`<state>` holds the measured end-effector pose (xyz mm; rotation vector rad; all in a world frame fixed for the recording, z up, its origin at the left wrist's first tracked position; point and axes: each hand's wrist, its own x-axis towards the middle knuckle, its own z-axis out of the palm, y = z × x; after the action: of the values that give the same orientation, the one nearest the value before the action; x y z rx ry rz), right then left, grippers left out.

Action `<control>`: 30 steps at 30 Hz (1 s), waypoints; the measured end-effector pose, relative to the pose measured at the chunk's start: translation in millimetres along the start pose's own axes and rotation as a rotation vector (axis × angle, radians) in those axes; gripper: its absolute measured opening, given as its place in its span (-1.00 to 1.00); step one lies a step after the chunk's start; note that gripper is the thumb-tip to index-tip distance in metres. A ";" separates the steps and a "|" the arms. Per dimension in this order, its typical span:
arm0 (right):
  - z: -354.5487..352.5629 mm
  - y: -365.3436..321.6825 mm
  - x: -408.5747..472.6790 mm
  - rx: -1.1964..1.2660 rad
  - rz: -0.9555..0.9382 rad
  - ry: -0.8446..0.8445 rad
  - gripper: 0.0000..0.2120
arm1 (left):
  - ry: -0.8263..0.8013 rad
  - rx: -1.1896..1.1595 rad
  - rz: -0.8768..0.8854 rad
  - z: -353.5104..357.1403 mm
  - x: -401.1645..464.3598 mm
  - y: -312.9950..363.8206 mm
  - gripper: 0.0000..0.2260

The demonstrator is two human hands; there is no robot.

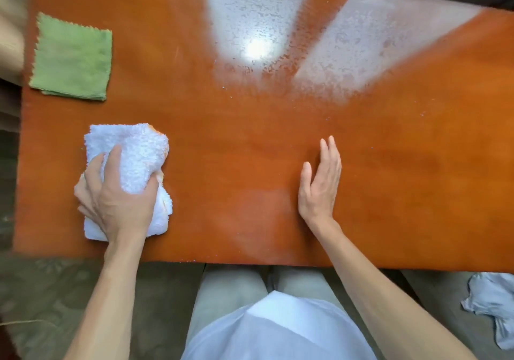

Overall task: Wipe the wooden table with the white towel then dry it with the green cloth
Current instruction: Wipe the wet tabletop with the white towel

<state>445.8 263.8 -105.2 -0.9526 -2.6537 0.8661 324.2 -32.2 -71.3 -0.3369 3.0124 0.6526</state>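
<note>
The orange-brown wooden table fills most of the view. My left hand grips a bunched white towel that rests on the table near its front left corner. A folded green cloth with zigzag edges lies flat at the table's far left, apart from the towel. My right hand rests on the table right of centre, fingers straight and together, holding nothing. Wet, speckled patches with bright reflections cover the far middle and right of the tabletop.
A crumpled pale blue cloth lies on the seat to my lower right, off the table. My lap and a patterned carpet show below the table's front edge. A sofa edge sits at the far left.
</note>
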 end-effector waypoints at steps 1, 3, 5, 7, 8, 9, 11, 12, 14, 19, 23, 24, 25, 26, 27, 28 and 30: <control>14.5 -21.6 -2.6 0.041 -0.064 -0.040 -0.51 | 0.011 0.006 -0.007 -1.1 -2.5 -3.5 -0.38; 40.9 -60.2 -2.9 0.047 -0.191 -0.137 -0.52 | 0.029 0.038 -0.017 1.3 -7.5 -3.4 -0.38; 61.3 -84.9 2.1 -0.013 -0.284 -0.218 -0.53 | 0.041 0.075 -0.016 6.7 -13.6 2.3 -0.38; 71.1 -96.5 11.3 -0.029 -0.325 -0.245 -0.53 | 0.054 0.099 0.046 13.6 -16.7 9.3 -0.38; 72.3 -98.3 16.1 -0.006 -0.326 -0.241 -0.53 | 0.065 0.101 0.099 18.4 -16.0 13.1 -0.39; 71.6 -98.5 19.9 0.032 -0.313 -0.232 -0.53 | 0.070 0.099 0.156 23.3 -13.4 19.1 -0.40; 66.3 -97.3 23.2 0.112 -0.258 -0.233 -0.53 | 0.056 0.083 0.248 33.7 -5.6 38.4 -0.39; 63.5 -96.4 23.4 0.135 -0.233 -0.240 -0.53 | 0.040 0.069 0.286 38.5 -0.7 51.8 -0.39; 61.0 -96.3 23.9 0.164 -0.209 -0.238 -0.54 | 0.016 0.033 0.353 47.6 11.7 80.1 -0.40; 66.6 -93.4 27.9 0.261 -0.120 -0.154 -0.51 | -0.122 0.025 0.552 74.8 38.3 146.9 -0.45; 72.6 -93.0 28.7 0.239 -0.087 -0.087 -0.50 | -0.340 0.133 0.580 78.0 53.5 182.6 -0.39; 73.4 -93.8 29.2 0.223 -0.099 -0.090 -0.49 | -0.353 0.117 0.537 78.1 54.9 184.5 -0.38; 73.6 -94.1 30.2 0.203 -0.110 -0.102 -0.48 | -0.339 0.083 0.491 77.2 55.2 184.8 -0.37; 73.2 -93.9 31.3 0.178 -0.121 -0.120 -0.47 | -0.317 0.045 0.451 75.5 54.4 183.3 -0.36; 72.5 -93.5 32.4 0.151 -0.131 -0.144 -0.47 | -0.302 0.014 0.411 73.1 53.0 180.0 -0.35; 71.4 -93.3 33.7 0.121 -0.142 -0.173 -0.47 | -0.292 -0.014 0.371 70.0 51.9 175.3 -0.34; 67.5 -93.3 35.9 0.056 -0.177 -0.228 -0.48 | -0.271 -0.061 0.286 61.5 49.6 163.0 -0.32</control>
<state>345.3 197.3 -105.9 -0.6268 -2.8313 1.0560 239.7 127.8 -65.6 0.1735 2.8040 0.7407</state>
